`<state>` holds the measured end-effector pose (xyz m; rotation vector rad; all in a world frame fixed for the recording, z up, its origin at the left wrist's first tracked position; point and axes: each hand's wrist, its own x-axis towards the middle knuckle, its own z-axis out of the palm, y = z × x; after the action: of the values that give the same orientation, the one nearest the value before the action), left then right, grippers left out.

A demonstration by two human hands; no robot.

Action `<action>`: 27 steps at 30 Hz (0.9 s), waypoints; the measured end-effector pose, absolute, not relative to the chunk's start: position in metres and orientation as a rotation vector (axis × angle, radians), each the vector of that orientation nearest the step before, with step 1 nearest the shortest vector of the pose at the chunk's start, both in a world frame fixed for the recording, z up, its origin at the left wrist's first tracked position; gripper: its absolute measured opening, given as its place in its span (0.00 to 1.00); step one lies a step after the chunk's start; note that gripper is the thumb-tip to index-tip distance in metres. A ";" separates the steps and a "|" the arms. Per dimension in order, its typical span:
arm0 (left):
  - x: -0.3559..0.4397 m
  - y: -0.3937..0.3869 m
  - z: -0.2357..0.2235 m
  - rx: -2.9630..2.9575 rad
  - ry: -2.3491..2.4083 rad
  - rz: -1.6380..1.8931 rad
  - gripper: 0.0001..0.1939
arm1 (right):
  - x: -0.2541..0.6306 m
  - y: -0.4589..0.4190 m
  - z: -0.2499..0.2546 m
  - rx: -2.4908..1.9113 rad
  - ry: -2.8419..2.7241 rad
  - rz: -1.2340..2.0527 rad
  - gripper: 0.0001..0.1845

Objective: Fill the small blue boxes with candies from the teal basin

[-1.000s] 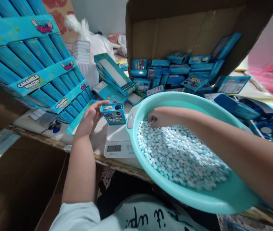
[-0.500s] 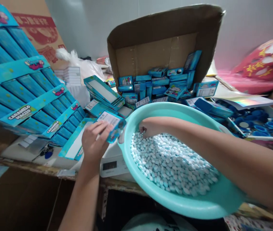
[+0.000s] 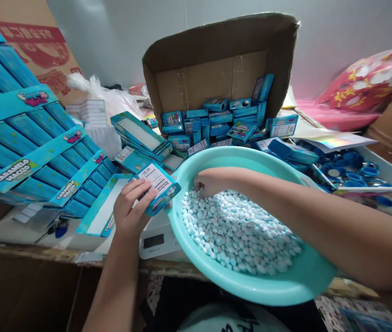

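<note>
The box (image 3: pixel 159 189) is tilted above the scale (image 3: pixel 157 240), just beside the tub's rim, pinched between the left hand's (image 3: pixel 132 203) thumb and fingers; the right hand (image 3: pixel 208 183) is curled at the candies (image 3: pixel 240 230) in the tub (image 3: pixel 251 293), whether gripping any I cannot tell; behind the tub, a carton (image 3: pixel 213 69) holds more small boxes (image 3: pixel 216 117)

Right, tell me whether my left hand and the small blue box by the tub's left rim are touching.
Touching. The head view shows the left hand on the small blue box, fingers lying over its white label.
</note>
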<state>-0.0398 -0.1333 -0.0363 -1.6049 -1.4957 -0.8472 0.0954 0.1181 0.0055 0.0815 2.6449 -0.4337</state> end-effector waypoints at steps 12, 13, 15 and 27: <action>-0.041 -0.133 -0.032 -1.585 -1.569 -0.730 0.27 | 0.095 0.118 0.004 0.138 2.638 -0.444 0.18; -0.040 -0.133 -0.032 -1.593 -1.554 -0.732 0.27 | 0.095 0.117 0.004 0.140 2.637 -0.445 0.18; -0.038 -0.131 -0.033 -1.607 -1.525 -0.738 0.29 | 0.095 0.117 0.005 0.138 2.634 -0.443 0.18; -0.033 -0.126 -0.031 -1.584 -1.545 -0.713 0.28 | 0.097 0.116 0.005 0.124 2.649 -0.460 0.16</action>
<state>-0.0335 -0.1263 -0.0309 -1.5842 -1.5447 -0.7132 0.0965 0.1161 0.0054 0.1236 2.6485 -0.4596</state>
